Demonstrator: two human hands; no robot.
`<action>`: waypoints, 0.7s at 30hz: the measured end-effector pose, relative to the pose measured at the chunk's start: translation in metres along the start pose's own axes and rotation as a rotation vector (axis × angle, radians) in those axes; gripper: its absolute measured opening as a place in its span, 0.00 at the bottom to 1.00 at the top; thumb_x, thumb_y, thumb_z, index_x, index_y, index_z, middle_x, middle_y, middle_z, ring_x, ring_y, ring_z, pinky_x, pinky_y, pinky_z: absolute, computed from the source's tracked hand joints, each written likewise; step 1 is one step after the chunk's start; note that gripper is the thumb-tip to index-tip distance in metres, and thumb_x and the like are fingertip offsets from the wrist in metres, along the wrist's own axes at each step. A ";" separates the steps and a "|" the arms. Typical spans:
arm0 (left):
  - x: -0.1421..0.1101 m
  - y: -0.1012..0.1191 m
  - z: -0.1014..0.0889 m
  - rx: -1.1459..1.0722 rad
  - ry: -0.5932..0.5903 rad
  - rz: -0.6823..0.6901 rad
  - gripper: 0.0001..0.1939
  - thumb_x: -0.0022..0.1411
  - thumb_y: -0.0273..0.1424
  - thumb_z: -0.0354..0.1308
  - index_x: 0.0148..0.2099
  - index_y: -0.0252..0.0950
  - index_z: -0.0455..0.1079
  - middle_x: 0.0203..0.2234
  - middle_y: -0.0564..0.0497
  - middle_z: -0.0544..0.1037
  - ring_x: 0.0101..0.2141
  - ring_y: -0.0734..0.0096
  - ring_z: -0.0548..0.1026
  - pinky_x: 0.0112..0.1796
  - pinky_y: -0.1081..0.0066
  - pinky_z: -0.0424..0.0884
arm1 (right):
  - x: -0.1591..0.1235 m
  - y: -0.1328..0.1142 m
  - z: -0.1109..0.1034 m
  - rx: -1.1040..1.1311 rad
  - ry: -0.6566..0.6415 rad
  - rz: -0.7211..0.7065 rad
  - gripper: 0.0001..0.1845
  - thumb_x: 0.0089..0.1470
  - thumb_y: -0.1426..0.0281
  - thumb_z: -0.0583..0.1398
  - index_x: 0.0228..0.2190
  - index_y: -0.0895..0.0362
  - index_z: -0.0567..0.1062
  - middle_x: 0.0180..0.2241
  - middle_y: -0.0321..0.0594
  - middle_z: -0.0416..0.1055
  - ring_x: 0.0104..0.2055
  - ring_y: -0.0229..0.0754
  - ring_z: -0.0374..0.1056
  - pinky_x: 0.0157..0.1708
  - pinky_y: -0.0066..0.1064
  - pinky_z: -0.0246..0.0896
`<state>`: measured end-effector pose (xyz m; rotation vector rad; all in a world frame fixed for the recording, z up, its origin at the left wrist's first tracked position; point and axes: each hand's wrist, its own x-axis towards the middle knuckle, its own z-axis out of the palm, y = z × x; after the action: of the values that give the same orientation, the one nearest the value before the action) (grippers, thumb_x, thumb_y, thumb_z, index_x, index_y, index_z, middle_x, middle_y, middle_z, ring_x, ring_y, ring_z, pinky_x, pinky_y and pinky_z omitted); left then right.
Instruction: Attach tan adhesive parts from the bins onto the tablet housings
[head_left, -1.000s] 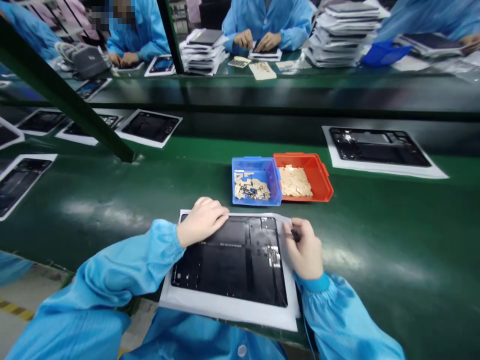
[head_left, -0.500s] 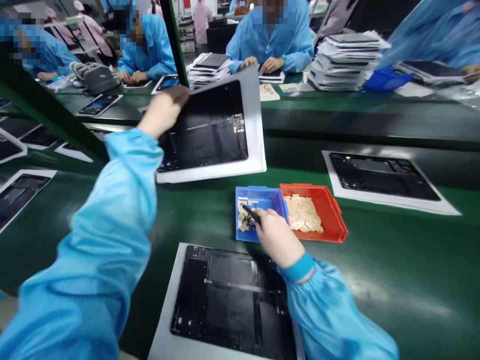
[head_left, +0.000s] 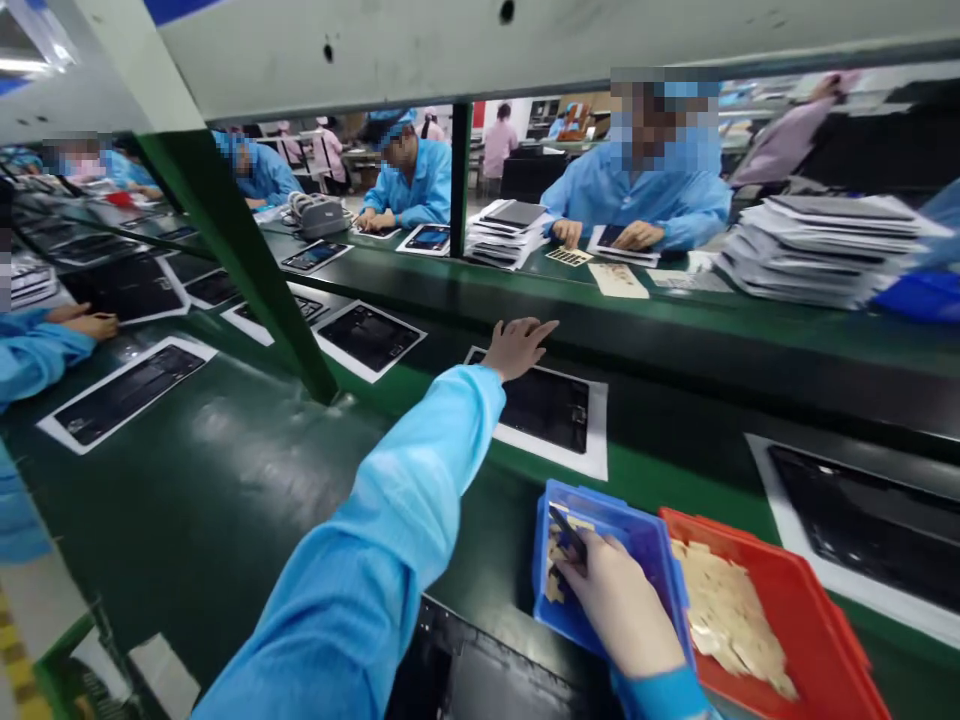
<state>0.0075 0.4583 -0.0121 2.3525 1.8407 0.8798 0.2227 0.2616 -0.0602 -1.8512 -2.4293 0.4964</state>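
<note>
While the left hand hangs spread over a dark panel at the table's far side, the right hand pinches a slim black tool over a blue bin. The left fingers are open and grip nothing, pointing far and to the right; whether the palm touches the panel's left end cannot be told. Most of that panel lies near and to the right of those fingers, flat on a white sheet, its long axis running left to right with the right end slightly nearer. Of the two hands, the left is plainly the closer to it.

The right fingers are closed on the tool, which slants far and left from them toward pale and dark bits at the bin's left side (its tip is too small to place exactly). Beside the blue bin, on its right, sits a red bin holding pale pieces. A second panel lies at the near edge, partly behind the left sleeve, while another rests on the right beyond the red bin. Across the green table, a co-worker in blue sits between two stacks of sheets and panels, both hands down at the work.
</note>
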 end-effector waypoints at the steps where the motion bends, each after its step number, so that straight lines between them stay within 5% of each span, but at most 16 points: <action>1: -0.009 0.003 -0.002 -0.038 0.018 0.009 0.22 0.64 0.27 0.51 0.60 0.35 0.59 0.56 0.42 0.63 0.57 0.55 0.61 0.58 0.54 0.56 | -0.001 0.000 0.000 0.009 0.004 -0.010 0.10 0.53 0.75 0.58 0.38 0.67 0.74 0.35 0.53 0.72 0.35 0.52 0.73 0.34 0.35 0.63; 6: -0.089 0.030 -0.014 -0.270 0.026 0.045 0.19 0.62 0.21 0.47 0.55 0.32 0.64 0.50 0.43 0.70 0.52 0.66 0.68 0.54 0.66 0.63 | -0.012 0.002 -0.015 0.092 0.063 -0.056 0.10 0.56 0.68 0.57 0.35 0.59 0.77 0.33 0.47 0.75 0.34 0.49 0.73 0.33 0.33 0.62; 12: -0.184 0.091 -0.035 -0.489 -0.151 0.150 0.13 0.63 0.28 0.51 0.49 0.36 0.69 0.44 0.49 0.75 0.46 0.67 0.73 0.51 0.67 0.67 | -0.029 0.011 -0.038 0.287 0.153 -0.132 0.10 0.53 0.67 0.57 0.30 0.57 0.77 0.31 0.42 0.77 0.34 0.47 0.73 0.36 0.34 0.63; 16: -0.196 0.119 -0.036 -0.563 -0.225 0.116 0.17 0.60 0.30 0.55 0.52 0.35 0.68 0.48 0.46 0.74 0.48 0.62 0.72 0.51 0.64 0.66 | -0.034 0.015 -0.045 0.432 0.242 -0.140 0.15 0.49 0.65 0.61 0.39 0.58 0.73 0.34 0.41 0.76 0.36 0.46 0.72 0.38 0.34 0.64; 21: -0.191 0.129 -0.029 -0.720 -0.303 0.033 0.06 0.58 0.30 0.57 0.37 0.33 0.73 0.32 0.50 0.79 0.34 0.68 0.77 0.39 0.70 0.71 | -0.035 0.017 -0.051 0.549 0.301 -0.145 0.12 0.43 0.64 0.64 0.28 0.57 0.69 0.25 0.37 0.73 0.29 0.44 0.70 0.32 0.33 0.62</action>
<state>0.0816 0.2386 -0.0204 1.9200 1.1165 0.9208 0.2598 0.2437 -0.0113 -1.3956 -1.9547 0.7227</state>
